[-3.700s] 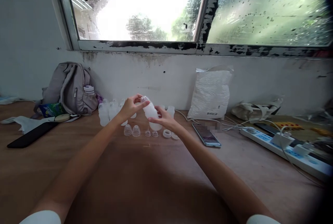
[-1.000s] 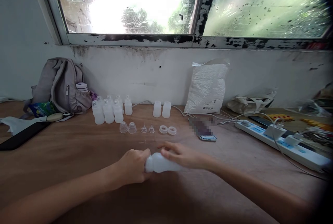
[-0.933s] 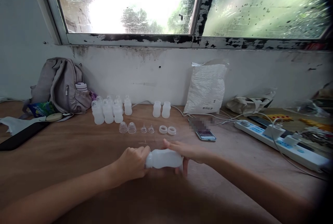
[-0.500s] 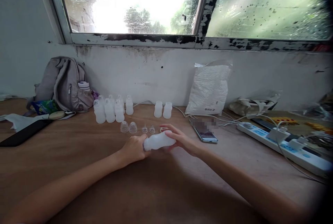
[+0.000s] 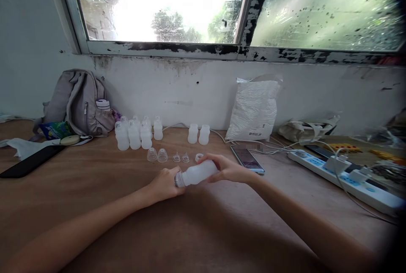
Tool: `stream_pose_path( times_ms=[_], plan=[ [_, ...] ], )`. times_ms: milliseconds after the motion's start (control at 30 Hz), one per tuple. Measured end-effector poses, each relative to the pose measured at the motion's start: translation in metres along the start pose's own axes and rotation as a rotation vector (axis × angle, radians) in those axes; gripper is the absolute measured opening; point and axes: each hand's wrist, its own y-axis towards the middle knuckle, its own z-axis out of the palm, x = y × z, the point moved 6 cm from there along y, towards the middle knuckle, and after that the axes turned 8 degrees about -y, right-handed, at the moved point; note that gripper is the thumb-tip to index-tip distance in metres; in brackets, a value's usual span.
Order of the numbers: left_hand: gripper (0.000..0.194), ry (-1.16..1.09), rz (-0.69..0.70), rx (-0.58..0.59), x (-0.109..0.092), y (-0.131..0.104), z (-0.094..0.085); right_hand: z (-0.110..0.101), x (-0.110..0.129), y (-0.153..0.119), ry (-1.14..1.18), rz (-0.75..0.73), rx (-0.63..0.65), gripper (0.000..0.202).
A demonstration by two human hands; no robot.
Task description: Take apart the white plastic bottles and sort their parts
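Observation:
A frosted white baby bottle [image 5: 199, 173] lies tilted between my two hands, over the table. My right hand [image 5: 223, 168] wraps its base end, fingers on top and thumb below. At the neck end, my left hand [image 5: 166, 183] is closed around a ringed part; its fingertips are hidden. Just beyond the bottle lie a white collar ring [image 5: 198, 157], two clear nipples [image 5: 180, 157] and two clear domed caps [image 5: 157, 155]. Farther back, two uncapped bottles [image 5: 198, 134] stand upright. Several capped bottles [image 5: 134, 134] are grouped to their left.
A grey backpack [image 5: 80, 104] leans on the wall at left, near a black flat object [image 5: 31, 162]. On the right are a phone [image 5: 248, 159], a white plastic package [image 5: 253, 110], a power strip [image 5: 342, 178] and loose cables. A window [image 5: 165, 11] is above the wall.
My right hand has shifted slightly right and tightened over the bottle's base. The bottle's base end has moved right, and more of its neck shows beside my left hand.

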Motion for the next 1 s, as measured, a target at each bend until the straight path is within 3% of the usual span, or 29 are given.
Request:
stream_pose_path(
  times_ms=[133, 267, 400, 567, 767, 867, 1000],
  plan=[
    [0.027, -0.242, -0.068, 0.029, 0.008, 0.004, -0.001, -0.015, 0.002, -0.004, -0.248, -0.024, -0.1, 0.04],
    [0.034, -0.482, -0.135, 0.063, 0.016, 0.006, -0.001, -0.008, -0.01, -0.004, -0.47, 0.041, -0.057, 0.04],
    [0.047, -0.411, -0.064, -0.065, 0.02, 0.005, -0.009, 0.001, -0.033, -0.004, -0.618, 0.128, 0.014, 0.051],
    [0.063, -0.289, -0.054, -0.039, 0.022, 0.002, -0.005, -0.009, -0.038, 0.001, -0.48, 0.149, -0.095, 0.042],
    [0.059, -0.211, -0.015, -0.037, 0.016, 0.002, -0.005, -0.005, -0.028, 0.008, 0.091, 0.066, -0.255, 0.047],
    [0.053, -0.237, 0.057, -0.082, 0.008, 0.002, -0.011, 0.007, -0.027, 0.01, 0.097, 0.03, -0.284, 0.045],
    [0.054, -0.306, 0.116, -0.178, -0.006, 0.008, -0.022, 0.022, -0.023, 0.014, -0.057, 0.018, -0.325, 0.046]
  ],
)
